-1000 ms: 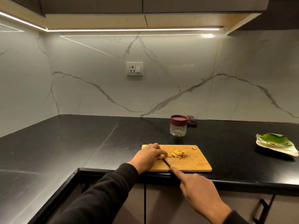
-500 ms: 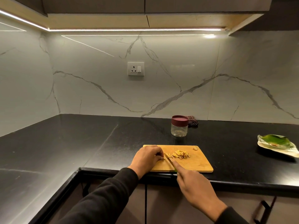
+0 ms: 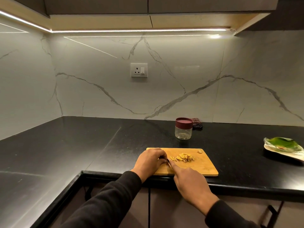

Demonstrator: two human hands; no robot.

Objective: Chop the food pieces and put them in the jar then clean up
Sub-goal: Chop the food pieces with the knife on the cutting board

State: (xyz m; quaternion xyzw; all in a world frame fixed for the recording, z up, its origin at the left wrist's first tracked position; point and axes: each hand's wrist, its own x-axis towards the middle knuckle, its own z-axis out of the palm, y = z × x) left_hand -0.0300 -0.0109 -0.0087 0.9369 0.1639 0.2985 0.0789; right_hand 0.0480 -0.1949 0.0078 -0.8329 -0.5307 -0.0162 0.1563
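The chopping is judged to be well under way but not finished. On the cutting board (image 3: 204, 168), which lies at the front edge of the black counter (image 3: 82, 145), a small heap of cut food strips (image 3: 185, 157) is gathered near the middle, and one uncut piece (image 3: 199, 151) is left apart near the far right corner. The left hand (image 3: 150, 160) is curled on the board's left part, its fingertips bent down as if something small is pinned there; what is held cannot be made out. The right hand (image 3: 189, 180) is wrapped round the handle of a knife (image 3: 169, 164), the forefinger laid along the blade, which is set just beside the left fingertips. The jar (image 3: 183, 130) is stood behind the board, well apart from it, with its dark red lid on; through the glass it appears to be empty. Filling, and all the cleaning, are therefore judged to remain. A folded cloth (image 3: 197, 123) is seen behind the jar, and a plate (image 3: 283, 148) with something green on it is set far to the right.
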